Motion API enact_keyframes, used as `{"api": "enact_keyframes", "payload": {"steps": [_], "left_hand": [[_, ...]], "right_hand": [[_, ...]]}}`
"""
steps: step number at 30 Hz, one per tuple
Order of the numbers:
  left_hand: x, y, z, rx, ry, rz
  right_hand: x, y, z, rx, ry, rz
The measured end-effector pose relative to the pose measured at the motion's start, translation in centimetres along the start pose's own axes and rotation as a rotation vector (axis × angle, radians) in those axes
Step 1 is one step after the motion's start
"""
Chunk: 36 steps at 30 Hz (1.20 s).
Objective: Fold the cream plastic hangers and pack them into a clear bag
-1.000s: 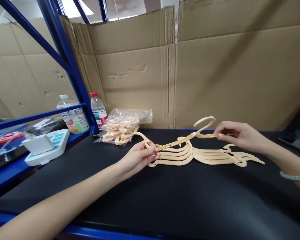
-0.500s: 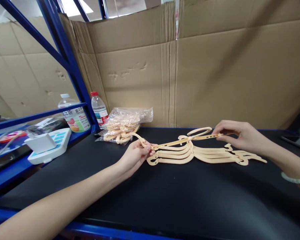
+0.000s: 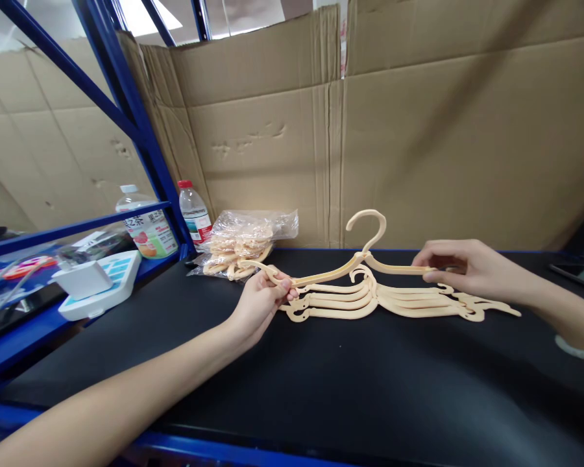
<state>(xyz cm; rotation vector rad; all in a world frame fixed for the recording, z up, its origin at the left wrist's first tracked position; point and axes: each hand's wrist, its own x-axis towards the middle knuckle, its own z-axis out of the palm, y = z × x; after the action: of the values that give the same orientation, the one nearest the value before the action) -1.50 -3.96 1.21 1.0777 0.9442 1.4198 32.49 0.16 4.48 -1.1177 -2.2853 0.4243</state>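
A beige plastic clothes hanger (image 3: 340,268) is held above the table, its curved hook pointing up. My left hand (image 3: 263,298) pinches the left end of it, where a thin curved piece sticks out past the fingers. At the other end, my right hand (image 3: 455,264) is closed on the right arm's tip, partly covering it. Directly below and just in front lies a row of several matching hangers (image 3: 340,314), overlapping flat on the black tabletop.
A clear plastic bag of beige hanger parts (image 3: 243,246) lies at the back left, beside a red-capped bottle (image 3: 194,211). Further left are a blue metal frame (image 3: 146,149), a larger bottle (image 3: 148,227) and a white power strip (image 3: 107,285). Cardboard (image 3: 263,149) walls the back.
The held hanger has turned so that its hook, which lay nearly flat pointing away, now stands upright. Both hands keep their grip at its ends; the hangers on the table have not visibly moved.
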Motion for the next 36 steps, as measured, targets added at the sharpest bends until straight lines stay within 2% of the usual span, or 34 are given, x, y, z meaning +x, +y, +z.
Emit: {"api": "enact_keyframes", "payload": {"steps": [4, 9, 14, 17, 20, 22, 24, 26, 27, 29, 31, 36], "left_hand": [[0.1, 0.2, 0.0, 0.012, 0.028, 0.044], [0.1, 0.3, 0.4, -0.033, 0.121, 0.004], [-0.1, 0.1, 0.8, -0.059, 0.072, 0.014], [-0.3, -0.1, 0.8, 0.016, -0.035, 0.002], [-1.0, -0.1, 0.8, 0.247, -0.211, 0.03], [-1.8, 0.0, 1.0, 0.544, -0.389, 0.182], [-2.9, 0.2, 1.2, 0.852, -0.624, 0.414], [-3.9, 0.4, 1.4, 1.024, -0.862, 0.567], [-4.3, 0.5, 1.5, 1.064, -0.941, 0.619], [-4.7, 0.6, 1.5, 1.087, -1.0, 0.7], [-4.8, 0.5, 1.5, 1.093, -0.997, 0.741], [-4.4, 0.5, 1.7, 1.16, -1.014, 0.727]], "right_hand": [[-0.2, -0.7, -0.5, 0.048, -0.148, 0.065], [-0.3, -1.2, -0.8, 0.049, -0.229, 0.154], [-0.4, -1.4, -1.2, 0.087, -0.303, 0.195], [-0.5, -1.2, -1.7, 0.073, -0.315, 0.208], [-0.8, -0.8, -2.5, 0.108, -0.306, 0.219], [-1.0, -0.3, -2.9, 0.133, -0.321, 0.221], [-1.1, 0.0, -3.2, 0.145, -0.37, 0.235], [-1.3, 0.2, -3.2, 0.146, -0.441, 0.257], [-1.3, 0.2, -3.1, 0.148, -0.482, 0.269], [-1.4, -0.1, -2.8, 0.15, -0.569, 0.291], [-1.4, -0.5, -2.4, 0.153, -0.639, 0.304], [-1.4, -0.9, -1.5, 0.164, -0.708, 0.292]]}}
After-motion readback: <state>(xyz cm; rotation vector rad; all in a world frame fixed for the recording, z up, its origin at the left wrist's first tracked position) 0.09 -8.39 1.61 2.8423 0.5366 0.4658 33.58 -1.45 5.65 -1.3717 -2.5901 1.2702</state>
